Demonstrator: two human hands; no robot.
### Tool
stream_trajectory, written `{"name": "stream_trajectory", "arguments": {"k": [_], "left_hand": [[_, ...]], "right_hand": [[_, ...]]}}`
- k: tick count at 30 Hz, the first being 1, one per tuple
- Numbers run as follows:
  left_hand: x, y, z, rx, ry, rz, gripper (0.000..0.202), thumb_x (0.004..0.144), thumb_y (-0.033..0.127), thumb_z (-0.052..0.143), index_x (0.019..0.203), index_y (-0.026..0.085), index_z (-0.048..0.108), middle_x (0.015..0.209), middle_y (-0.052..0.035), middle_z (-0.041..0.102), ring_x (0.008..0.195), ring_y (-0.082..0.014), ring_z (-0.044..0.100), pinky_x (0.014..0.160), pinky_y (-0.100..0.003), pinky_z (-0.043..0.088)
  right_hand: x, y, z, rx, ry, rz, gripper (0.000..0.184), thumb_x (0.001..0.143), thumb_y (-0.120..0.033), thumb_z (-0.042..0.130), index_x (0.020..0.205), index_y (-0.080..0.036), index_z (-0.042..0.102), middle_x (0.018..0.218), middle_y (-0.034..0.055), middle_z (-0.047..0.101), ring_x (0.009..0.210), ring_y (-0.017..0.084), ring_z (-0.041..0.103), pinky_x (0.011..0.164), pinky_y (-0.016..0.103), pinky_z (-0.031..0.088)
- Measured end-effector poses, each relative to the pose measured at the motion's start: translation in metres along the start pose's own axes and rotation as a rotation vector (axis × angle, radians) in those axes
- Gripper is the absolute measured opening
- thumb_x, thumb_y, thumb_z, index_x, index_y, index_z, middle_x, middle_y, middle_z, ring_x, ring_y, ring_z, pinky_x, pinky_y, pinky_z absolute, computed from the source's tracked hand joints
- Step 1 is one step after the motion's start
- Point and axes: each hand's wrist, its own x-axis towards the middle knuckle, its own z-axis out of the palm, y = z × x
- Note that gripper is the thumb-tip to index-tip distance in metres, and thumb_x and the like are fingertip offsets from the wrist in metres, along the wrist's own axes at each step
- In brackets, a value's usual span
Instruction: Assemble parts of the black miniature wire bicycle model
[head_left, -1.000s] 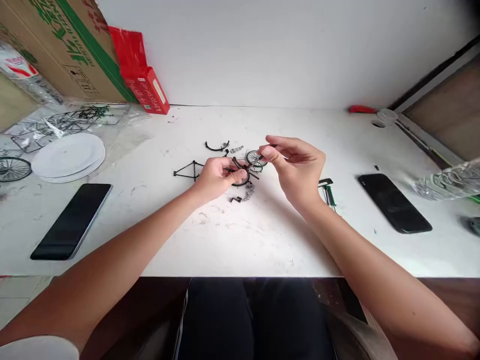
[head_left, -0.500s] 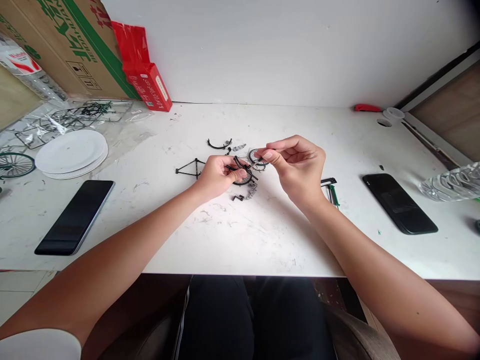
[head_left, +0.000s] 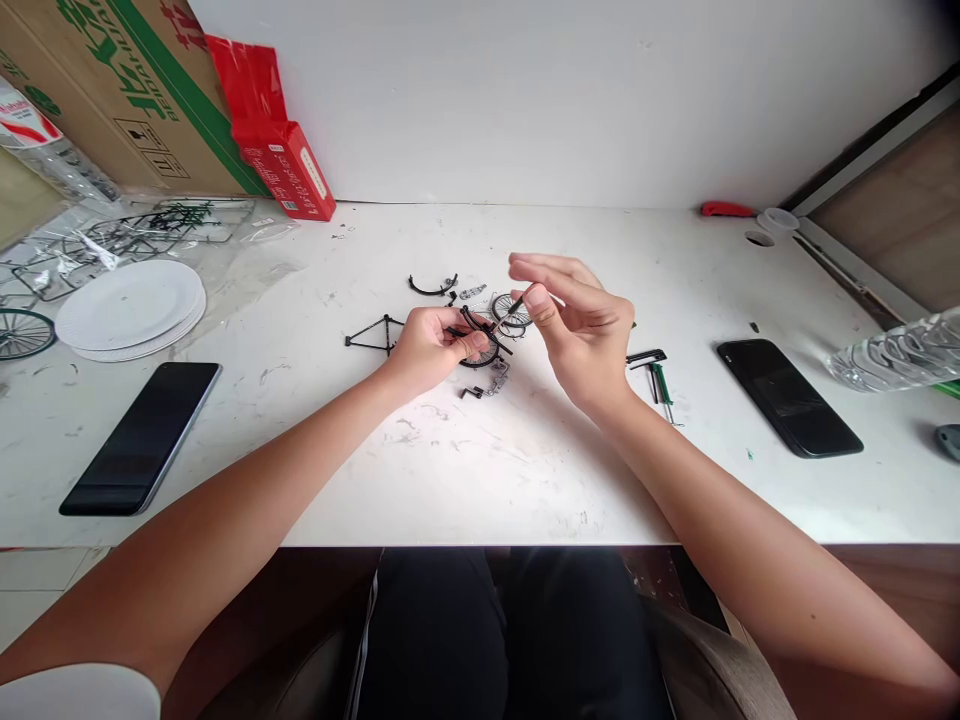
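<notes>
Pinching small black wheel assembly (head_left: 487,354) in left hand (head_left: 427,350), frame centre; clasping slim dark tool (head_left: 517,305) in right hand (head_left: 579,335), just right of centre. Aiming its long axis down-left at the assembly, with hands apart; cannot confirm tip contact. Noting loose spoked wheel (head_left: 505,303) just behind tool, black tubular part (head_left: 387,335) centre-left, grey part (head_left: 497,378) below centre; no obstruction seen between tool and assembly.

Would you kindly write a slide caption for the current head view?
The left hand holds a small wheel assembly while the right hand points a slim tool at it above a white table.
</notes>
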Motion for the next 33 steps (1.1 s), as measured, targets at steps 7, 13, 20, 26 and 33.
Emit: {"name": "stream_trajectory", "arguments": {"k": [7,13,20,26,33], "left_hand": [[-0.001,0.000,0.001,0.007,-0.013,0.002,0.032,0.073,0.026,0.096,0.097,0.010,0.082,0.084,-0.0070,0.080,0.065,-0.0126,0.068,0.072,-0.031,0.062],[-0.001,0.001,0.001,0.009,-0.009,-0.013,0.033,0.071,0.027,0.096,0.096,0.010,0.081,0.079,-0.0050,0.077,0.065,-0.0131,0.067,0.073,-0.031,0.062],[-0.001,0.001,0.001,0.018,-0.018,0.011,0.038,0.075,0.038,0.097,0.096,0.011,0.081,0.085,-0.0081,0.079,0.070,-0.0157,0.069,0.073,-0.033,0.061],[-0.002,0.000,0.000,0.043,-0.023,0.002,0.038,0.076,0.036,0.097,0.101,0.011,0.083,0.087,-0.0078,0.078,0.070,-0.0143,0.068,0.072,-0.031,0.060],[-0.001,0.002,0.000,0.028,-0.009,-0.012,0.036,0.074,0.032,0.097,0.098,0.010,0.081,0.085,-0.0071,0.078,0.066,-0.0130,0.066,0.072,-0.031,0.059]], "right_hand": [[0.002,0.005,-0.003,0.009,0.091,-0.018,0.023,0.089,-0.052,0.093,0.105,-0.037,0.089,0.096,0.0003,0.082,0.089,0.021,0.079,0.085,0.044,0.071],[-0.002,0.001,0.000,0.051,0.099,0.033,0.030,0.089,-0.057,0.091,0.102,-0.031,0.087,0.094,0.0016,0.085,0.091,0.023,0.083,0.088,0.044,0.073],[-0.004,-0.006,0.003,0.010,0.041,0.063,0.034,0.094,-0.064,0.082,0.115,-0.037,0.085,0.121,0.0027,0.079,0.109,0.025,0.081,0.095,0.047,0.073],[-0.003,0.001,0.001,-0.012,0.144,0.037,0.031,0.087,-0.060,0.091,0.103,-0.034,0.085,0.096,0.0014,0.078,0.089,0.022,0.081,0.086,0.044,0.072],[-0.002,-0.001,0.002,0.087,0.114,0.055,0.029,0.090,-0.056,0.090,0.099,-0.030,0.082,0.092,0.0014,0.082,0.091,0.024,0.084,0.086,0.044,0.072]]}}
